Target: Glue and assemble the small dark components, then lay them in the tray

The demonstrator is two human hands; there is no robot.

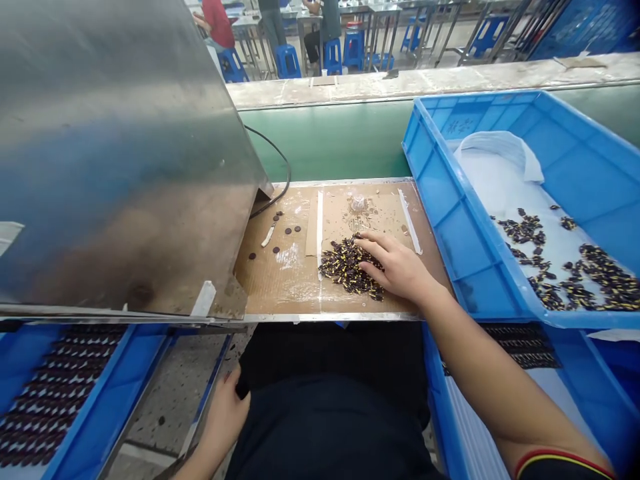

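yellow-flecked pieces [345, 267] lie heaped against the spread right hand [397, 267]; from them, a blue tray [457, 220] sits at two o'clock, the left hand [229, 407] at seven, grip unclear.

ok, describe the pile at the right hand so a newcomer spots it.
Between the metal box on the left and the blue bin on the right lies a brown board. On its near half, partly under the right hand, is the pile. A dense, dark, yellow-flecked heap; the discs to its left are plain and scattered.
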